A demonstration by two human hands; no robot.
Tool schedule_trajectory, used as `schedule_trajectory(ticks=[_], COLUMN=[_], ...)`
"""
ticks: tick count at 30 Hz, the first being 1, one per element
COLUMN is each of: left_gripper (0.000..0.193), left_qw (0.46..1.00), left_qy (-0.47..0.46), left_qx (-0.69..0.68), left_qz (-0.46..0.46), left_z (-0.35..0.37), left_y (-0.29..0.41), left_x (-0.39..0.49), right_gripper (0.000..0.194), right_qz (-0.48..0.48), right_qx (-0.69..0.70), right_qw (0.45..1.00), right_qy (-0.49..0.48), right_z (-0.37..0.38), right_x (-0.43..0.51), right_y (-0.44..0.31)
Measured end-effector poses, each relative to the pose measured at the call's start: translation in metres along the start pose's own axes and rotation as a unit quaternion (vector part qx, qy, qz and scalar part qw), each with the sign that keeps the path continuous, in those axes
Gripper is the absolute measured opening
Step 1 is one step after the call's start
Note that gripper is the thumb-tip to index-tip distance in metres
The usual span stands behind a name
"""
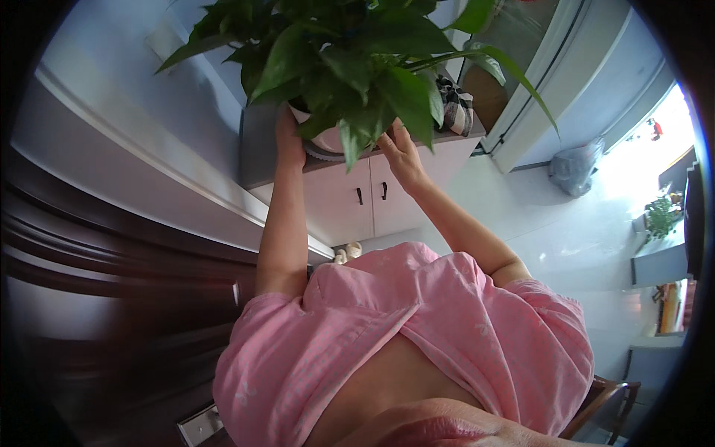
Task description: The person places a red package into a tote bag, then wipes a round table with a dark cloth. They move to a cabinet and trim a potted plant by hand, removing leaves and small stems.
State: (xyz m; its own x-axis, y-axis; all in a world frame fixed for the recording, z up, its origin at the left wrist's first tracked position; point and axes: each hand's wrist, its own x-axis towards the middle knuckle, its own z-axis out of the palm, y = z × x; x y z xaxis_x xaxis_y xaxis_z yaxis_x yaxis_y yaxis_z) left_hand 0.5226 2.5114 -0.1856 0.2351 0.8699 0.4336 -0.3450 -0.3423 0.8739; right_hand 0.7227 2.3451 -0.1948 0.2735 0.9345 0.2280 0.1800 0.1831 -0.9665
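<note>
A leafy green potted plant (357, 72) stands on the grey top of a white shoe cabinet (335, 195), straight in front of me. Its white pot (327, 139) shows only in part below the leaves, above a ridged grey rim or saucer (321, 155). My left hand (290, 137) is against the left side of the pot, its fingers partly hidden by leaves. On the right, my right hand (399, 151) reaches up under the leaves near the pot, and its fingertips are partly covered; whether it touches the pot cannot be told. A black-and-white checked cloth (458, 106) lies right of the plant.
A dark wooden door (111, 279) is close on the left, beside a pale wall. Light slippers (349, 252) sit at the cabinet's foot. A grey plastic bag (575, 167) rests on the floor at right, near a white door frame. A wooden chair (597, 402) is at lower right.
</note>
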Motion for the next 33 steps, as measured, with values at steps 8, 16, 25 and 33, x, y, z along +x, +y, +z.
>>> schedule_trajectory(ticks=[8,16,25,33], left_gripper=[0.05,0.048,0.042,0.019], left_qw=[0.991,0.989,0.928,0.787], left_qy=[-0.018,0.124,0.348,0.365], left_qx=[-0.098,-0.031,0.122,0.371], left_qz=[-0.086,-0.075,0.059,0.332], left_z=[0.023,0.038,0.06,0.121], left_y=[0.024,0.024,0.056,0.174], left_x=[0.003,-0.004,-0.111,-0.137], right_gripper=[0.078,0.063,0.003,0.012], right_qz=[-0.08,-0.233,-0.379,-0.505], right_qx=[-0.009,-0.076,0.028,0.106], right_qw=[0.997,0.968,0.924,0.854], right_qy=[-0.004,0.047,-0.036,0.07], right_z=[-0.015,-0.047,-0.089,-0.103], right_x=[-0.004,-0.009,-0.013,0.002], right_y=[-0.012,-0.04,-0.08,-0.13])
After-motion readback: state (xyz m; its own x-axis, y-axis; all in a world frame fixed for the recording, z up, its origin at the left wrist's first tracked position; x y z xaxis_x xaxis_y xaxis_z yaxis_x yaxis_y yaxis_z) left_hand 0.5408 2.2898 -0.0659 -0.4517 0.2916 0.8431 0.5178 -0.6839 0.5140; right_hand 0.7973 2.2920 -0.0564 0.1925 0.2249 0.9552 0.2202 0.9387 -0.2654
